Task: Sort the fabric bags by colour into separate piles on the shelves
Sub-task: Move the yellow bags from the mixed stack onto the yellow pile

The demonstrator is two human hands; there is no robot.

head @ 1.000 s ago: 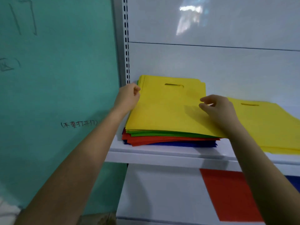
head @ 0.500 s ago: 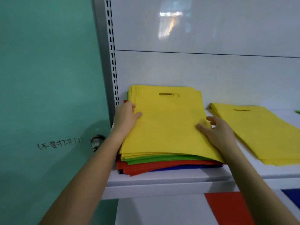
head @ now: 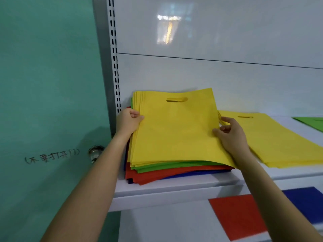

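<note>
A mixed stack of fabric bags (head: pixel 157 173) lies at the left end of the white shelf (head: pixel 174 191), with green, red and blue layers under several yellow bags (head: pixel 176 130). My left hand (head: pixel 130 122) grips the left edge of the top yellow bags. My right hand (head: pixel 229 135) pinches their right edge. A separate yellow pile (head: pixel 279 140) lies to the right, and a green pile (head: pixel 312 122) shows at the far right edge.
A red bag (head: pixel 237 217) and a blue bag (head: pixel 307 199) lie on the lower shelf. A green door with a metal knob (head: pixel 95 153) and handwriting stands left of the slotted shelf upright (head: pixel 114 58). The white back panel rises behind.
Both hands have shifted along the sides of the top yellow bags and now grip them at each edge, the far end raised slightly. The view has moved closer and to the left.
</note>
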